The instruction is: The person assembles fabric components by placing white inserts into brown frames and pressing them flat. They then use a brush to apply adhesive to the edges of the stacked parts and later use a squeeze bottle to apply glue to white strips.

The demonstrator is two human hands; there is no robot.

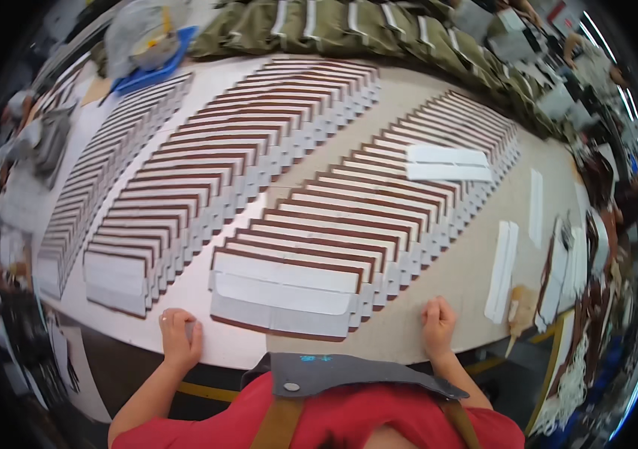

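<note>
My left hand (181, 337) rests at the near edge of the table with its fingers curled in, and nothing shows in it. Farther right, my right hand (439, 326) is closed in a loose fist on the table near the edge, also with nothing visible in it. Between and beyond them lies a long row of overlapping white panels with brown edges (281, 288), fanned out toward the far right. A second, similar row (115, 277) starts beyond my left hand. Two loose white strips (448, 163) lie side by side across the first row.
A third fanned row (49, 269) lies at the far left. Folded olive fabric (326, 30) lines the back edge, near a blue tray (158, 73). White strips (502, 271) and a yellowish bottle with a nozzle (520, 310) lie at right. Other people work beyond the table.
</note>
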